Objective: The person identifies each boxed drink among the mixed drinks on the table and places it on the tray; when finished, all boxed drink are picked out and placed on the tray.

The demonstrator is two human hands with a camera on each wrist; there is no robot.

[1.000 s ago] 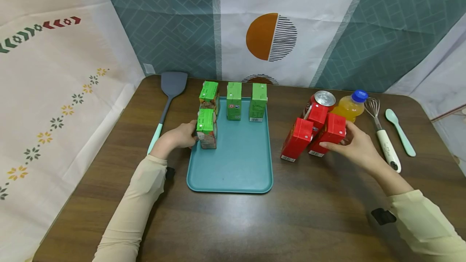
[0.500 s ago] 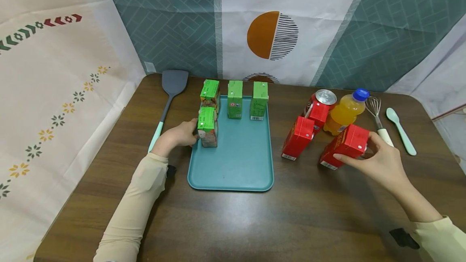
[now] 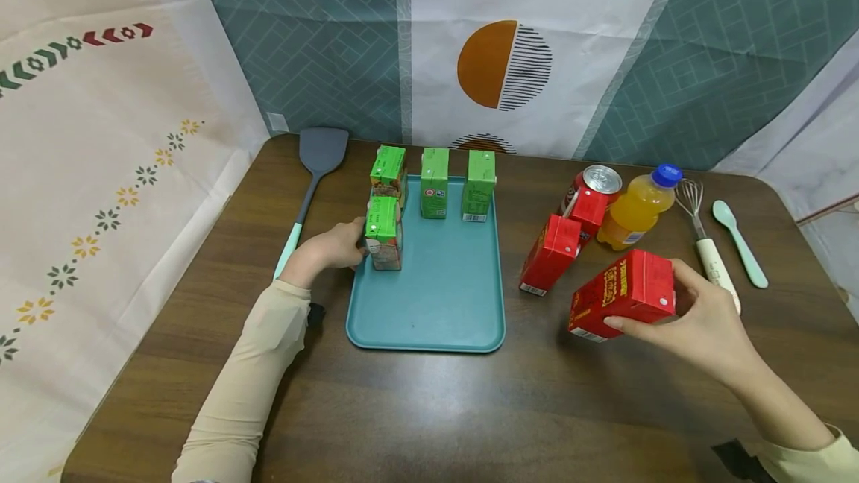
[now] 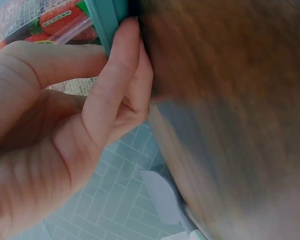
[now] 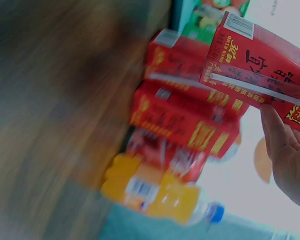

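Note:
My right hand grips a red drink carton between thumb and fingers. The carton is tilted and lifted off the table, its barcode end low, as the right wrist view also shows. At the left side of the teal tray, my left hand pinches the rim with thumb and fingers. Beside that hand stands a green-topped drink carton on the tray, with another green carton behind it. Two more green cartons, one in the middle and one at the right, stand along the tray's far end.
Two red cartons, a nearer and a farther, stand right of the tray. Behind them are a soda can and an orange drink bottle. A whisk and spoon lie right; a spatula lies left.
My right hand has drawn the red carton away from the other red cartons, toward me, then lifted and tilted it. The left hand stays at the tray's rim.

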